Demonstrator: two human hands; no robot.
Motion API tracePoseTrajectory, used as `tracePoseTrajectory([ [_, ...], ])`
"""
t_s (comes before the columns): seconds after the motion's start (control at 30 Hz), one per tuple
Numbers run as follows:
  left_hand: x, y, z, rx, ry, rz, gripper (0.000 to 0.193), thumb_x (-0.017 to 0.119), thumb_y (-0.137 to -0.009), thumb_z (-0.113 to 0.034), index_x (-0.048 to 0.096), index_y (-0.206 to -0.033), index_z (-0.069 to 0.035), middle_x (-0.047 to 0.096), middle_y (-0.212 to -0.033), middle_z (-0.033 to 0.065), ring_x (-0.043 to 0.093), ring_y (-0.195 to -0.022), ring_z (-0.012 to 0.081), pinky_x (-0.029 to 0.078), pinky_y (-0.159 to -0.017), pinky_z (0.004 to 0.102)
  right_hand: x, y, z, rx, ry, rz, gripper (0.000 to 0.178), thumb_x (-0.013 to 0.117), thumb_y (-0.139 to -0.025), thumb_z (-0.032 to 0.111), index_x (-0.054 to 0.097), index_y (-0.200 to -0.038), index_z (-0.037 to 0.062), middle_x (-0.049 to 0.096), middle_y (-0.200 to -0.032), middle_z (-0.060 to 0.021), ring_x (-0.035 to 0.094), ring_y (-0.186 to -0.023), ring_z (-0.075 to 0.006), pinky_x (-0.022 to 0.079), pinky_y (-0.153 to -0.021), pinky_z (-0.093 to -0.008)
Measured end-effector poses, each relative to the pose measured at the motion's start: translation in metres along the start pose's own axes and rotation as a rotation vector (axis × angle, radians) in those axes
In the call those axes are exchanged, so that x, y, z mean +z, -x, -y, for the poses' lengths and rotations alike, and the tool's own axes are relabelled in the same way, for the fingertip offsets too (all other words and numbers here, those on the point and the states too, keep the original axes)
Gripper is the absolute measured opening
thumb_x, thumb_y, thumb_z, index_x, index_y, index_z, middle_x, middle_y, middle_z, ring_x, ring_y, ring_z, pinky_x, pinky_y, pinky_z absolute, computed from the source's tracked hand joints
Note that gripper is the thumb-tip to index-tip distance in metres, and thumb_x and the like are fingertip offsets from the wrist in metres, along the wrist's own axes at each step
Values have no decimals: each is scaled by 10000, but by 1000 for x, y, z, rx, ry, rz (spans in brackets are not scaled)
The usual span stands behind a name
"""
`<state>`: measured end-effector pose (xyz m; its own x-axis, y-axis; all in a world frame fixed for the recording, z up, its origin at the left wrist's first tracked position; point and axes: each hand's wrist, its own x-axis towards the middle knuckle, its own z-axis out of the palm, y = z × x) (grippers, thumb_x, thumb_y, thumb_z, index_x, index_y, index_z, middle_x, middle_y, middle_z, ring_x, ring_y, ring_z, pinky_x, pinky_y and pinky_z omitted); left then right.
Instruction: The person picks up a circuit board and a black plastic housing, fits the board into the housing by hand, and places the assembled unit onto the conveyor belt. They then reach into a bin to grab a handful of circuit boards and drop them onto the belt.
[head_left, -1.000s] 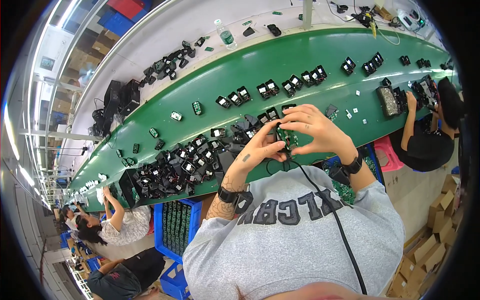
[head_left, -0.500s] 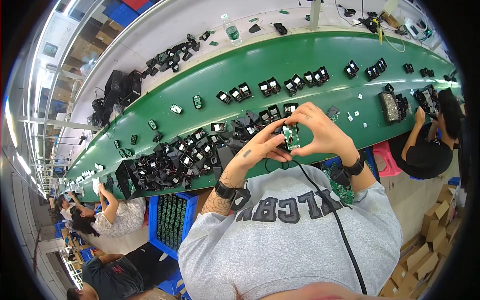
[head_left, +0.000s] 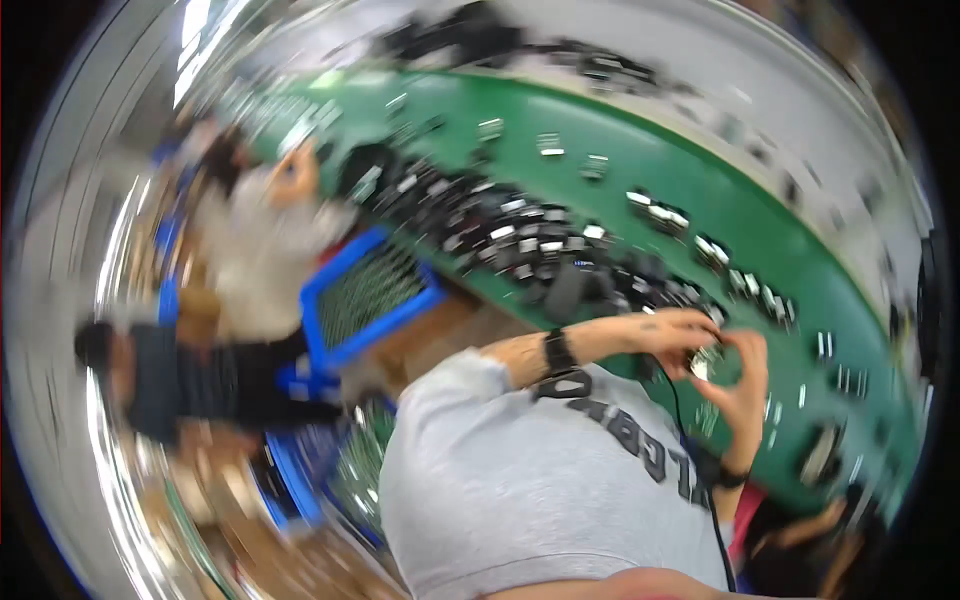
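Observation:
My left hand (head_left: pixel 678 338) and my right hand (head_left: pixel 742 388) meet at the table's near edge, fingers curled round a small circuit board (head_left: pixel 704 360). Motion blurs the board; in the earlier frame it is green and sits against a black case. Both thumbs and fingertips close on it from opposite sides. To the left of my hands spreads a pile of black plastic cases (head_left: pixel 510 230), some with pale parts inside. Several more cases (head_left: pixel 755 292) stand in short rows just beyond my hands.
The long green table (head_left: pixel 560 105) curves away to both sides. A blue crate (head_left: pixel 335 345) packed with green boards stands left of me. Co-workers sit at the left (head_left: pixel 265 240) and lower right (head_left: pixel 800 550). A black cable (head_left: pixel 676 400) hangs across my shirt.
The whole view has swung leftward and tilted, with strong blur. My hands now appear farther right in the picture, still closed round the circuit board.

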<state>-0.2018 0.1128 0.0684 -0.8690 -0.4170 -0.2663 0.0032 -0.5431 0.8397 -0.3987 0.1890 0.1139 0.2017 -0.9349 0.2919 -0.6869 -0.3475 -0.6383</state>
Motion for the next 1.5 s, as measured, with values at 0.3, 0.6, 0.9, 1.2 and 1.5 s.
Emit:
tracePoseTrajectory([
  [0.3,1,42,33,354,-101,-384,519,562,-959,-340,372,-1331,-34,589,-922,132,634,-679,193,558,-599,325,56,-23,-18,-51,-306,138,574,770,-598,82,557,-1125,0,548,-1067,-74,521,-1030,-222,399,-955,-357],
  [0.6,1,77,42,508,143,-494,562,517,-933,-186,237,-1405,-63,591,-967,196,683,-728,277,603,-703,384,78,-44,6,-329,-335,185,607,737,-681,-3,538,-1254,16,537,-1250,-111,518,-1170,-246,355,-1063,-381],
  [0.9,7,71,36,519,14,-520,583,533,-826,-6,329,-1361,-114,605,-928,130,667,-741,207,590,-650,330,78,-33,5,-342,-232,-26,496,733,-724,-11,605,-1202,3,584,-1228,-105,552,-1128,-246,411,-996,-361],
  [1.2,16,69,27,568,-353,-759,421,504,-872,-17,420,-1273,-114,638,-895,70,646,-689,148,578,-592,304,74,-32,22,-549,-31,-214,465,782,-715,24,640,-1157,8,624,-1209,-116,564,-1116,-285,448,-957,-385],
  [1.5,17,49,30,656,176,-575,521,399,-819,40,406,-1306,-143,566,-898,54,624,-658,149,555,-581,280,76,-34,19,-609,106,-294,445,805,-672,101,675,-1097,85,603,-1263,-74,486,-1241,-330,332,-1064,-499],
])
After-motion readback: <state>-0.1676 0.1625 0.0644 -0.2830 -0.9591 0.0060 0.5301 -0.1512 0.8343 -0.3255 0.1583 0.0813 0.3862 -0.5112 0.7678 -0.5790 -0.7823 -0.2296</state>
